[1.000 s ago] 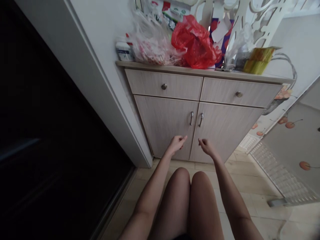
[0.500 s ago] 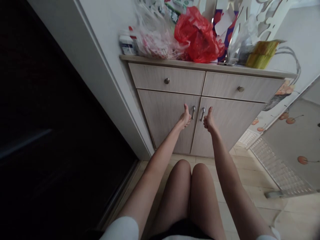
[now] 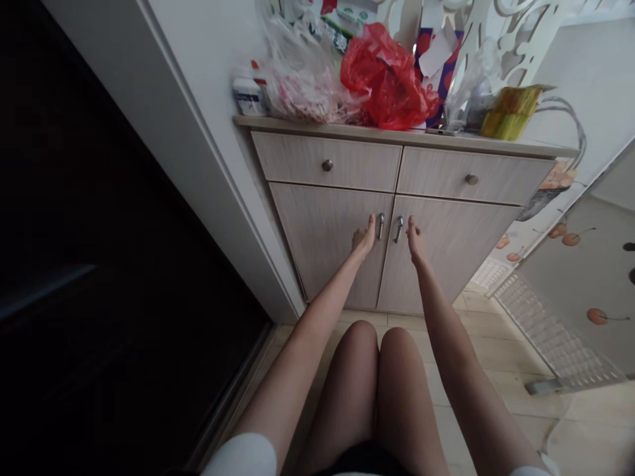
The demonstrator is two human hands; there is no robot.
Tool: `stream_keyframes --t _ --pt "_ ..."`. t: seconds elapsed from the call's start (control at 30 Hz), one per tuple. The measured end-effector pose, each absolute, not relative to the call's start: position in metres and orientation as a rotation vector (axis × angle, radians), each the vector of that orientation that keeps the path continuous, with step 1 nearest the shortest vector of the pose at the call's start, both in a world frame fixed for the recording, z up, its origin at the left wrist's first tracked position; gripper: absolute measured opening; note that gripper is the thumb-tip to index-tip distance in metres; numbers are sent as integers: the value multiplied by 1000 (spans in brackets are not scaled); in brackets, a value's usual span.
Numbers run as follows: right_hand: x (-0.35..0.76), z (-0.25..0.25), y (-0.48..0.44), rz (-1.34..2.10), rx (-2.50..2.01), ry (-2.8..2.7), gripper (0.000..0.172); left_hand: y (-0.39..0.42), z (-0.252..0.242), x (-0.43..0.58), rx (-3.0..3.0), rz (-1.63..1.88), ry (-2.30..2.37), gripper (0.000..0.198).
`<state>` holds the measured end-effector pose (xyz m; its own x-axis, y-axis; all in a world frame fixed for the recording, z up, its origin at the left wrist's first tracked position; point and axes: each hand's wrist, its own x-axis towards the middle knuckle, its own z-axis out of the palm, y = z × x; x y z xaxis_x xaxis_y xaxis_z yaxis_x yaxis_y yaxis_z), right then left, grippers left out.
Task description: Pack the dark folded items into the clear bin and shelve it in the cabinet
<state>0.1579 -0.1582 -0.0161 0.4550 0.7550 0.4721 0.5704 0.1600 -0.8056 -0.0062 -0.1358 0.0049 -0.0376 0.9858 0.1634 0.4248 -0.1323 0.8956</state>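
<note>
Hands have shifted since a moment ago: our left hand [image 3: 364, 238] and right hand [image 3: 415, 239], thumbs lowered, fingers loosely open and holding nothing, sit beside the shut cabinet doors' handles [image 3: 381, 226].

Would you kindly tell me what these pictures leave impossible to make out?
- Head view: whether the left hand and right hand grip the door handles; too small.
- Cabinet contents: doors closed.
- Red bag contents: opaque.
- Left doorway: too dark.
</note>
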Motion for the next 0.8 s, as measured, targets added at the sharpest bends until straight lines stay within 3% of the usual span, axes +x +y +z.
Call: stream_keyframes --t 0.13,0.23,0.4,0.8 --pt "139 -18 -152 307 -1408 -1199 55 -126 2 14 1730 1418 1476 23" --pt "127 -21 -153 326 -1383 -1225 46 -127 -5 26 1783 1336 1412 7" --pt "132 -29 -186 298 -1325 -1294 34 -155 -23 15 1888 1353 1483 15" --pt "188 -51 -354 -111 -1439 -1310 40 -255 -64 -81 2030 1644 1566 22"
